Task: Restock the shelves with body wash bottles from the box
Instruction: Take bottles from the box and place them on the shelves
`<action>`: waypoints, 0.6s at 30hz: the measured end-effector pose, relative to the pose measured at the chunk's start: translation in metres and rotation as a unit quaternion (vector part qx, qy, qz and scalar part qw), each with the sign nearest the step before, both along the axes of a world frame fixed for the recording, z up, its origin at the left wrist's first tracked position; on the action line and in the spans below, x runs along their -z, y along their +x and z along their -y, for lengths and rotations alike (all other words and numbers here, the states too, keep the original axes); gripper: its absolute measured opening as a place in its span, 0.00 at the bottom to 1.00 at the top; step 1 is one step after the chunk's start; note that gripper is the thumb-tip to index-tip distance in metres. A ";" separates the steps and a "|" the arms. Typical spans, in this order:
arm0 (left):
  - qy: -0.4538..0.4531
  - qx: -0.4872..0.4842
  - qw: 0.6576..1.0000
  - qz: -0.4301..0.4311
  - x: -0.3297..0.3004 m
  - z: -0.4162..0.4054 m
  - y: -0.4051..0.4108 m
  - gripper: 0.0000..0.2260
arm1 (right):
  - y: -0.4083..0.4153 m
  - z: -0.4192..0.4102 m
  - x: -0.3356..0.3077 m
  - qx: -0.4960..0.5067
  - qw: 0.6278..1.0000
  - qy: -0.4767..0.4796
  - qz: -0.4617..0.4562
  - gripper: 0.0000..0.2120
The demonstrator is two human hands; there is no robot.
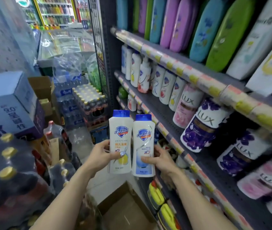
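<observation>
Cramped shop aisle, shelves (178, 112) right. Two bottles (121, 141) upright above open box (123, 211), left hand (102, 155) and right hand (161, 159) fingers wrapped mid-body. Probably full, stiff, slippery plastic; best gripped at waist.

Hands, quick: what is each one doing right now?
Left hand: closed on the lemon Safeguard bottle.
Right hand: closed on the blue Safeguard bottle.
</observation>
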State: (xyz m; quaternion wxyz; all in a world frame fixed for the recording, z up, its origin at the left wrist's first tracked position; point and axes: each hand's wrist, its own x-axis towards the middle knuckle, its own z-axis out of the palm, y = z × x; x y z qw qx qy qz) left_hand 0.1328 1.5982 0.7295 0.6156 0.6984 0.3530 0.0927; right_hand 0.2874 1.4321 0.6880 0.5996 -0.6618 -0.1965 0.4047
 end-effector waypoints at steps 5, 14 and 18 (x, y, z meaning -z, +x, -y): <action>0.017 -0.012 1.000 0.021 -0.016 -0.019 0.056 0.17 | 0.051 -0.018 -0.021 0.011 1.000 0.016 0.018 0.23; 0.055 0.012 0.997 0.055 -0.034 -0.062 0.148 0.18 | 0.113 -0.053 -0.034 0.103 0.991 0.043 0.074 0.18; 0.060 0.041 0.995 0.063 -0.031 -0.085 0.186 0.17 | 0.130 -0.068 -0.029 0.154 0.983 0.036 0.090 0.19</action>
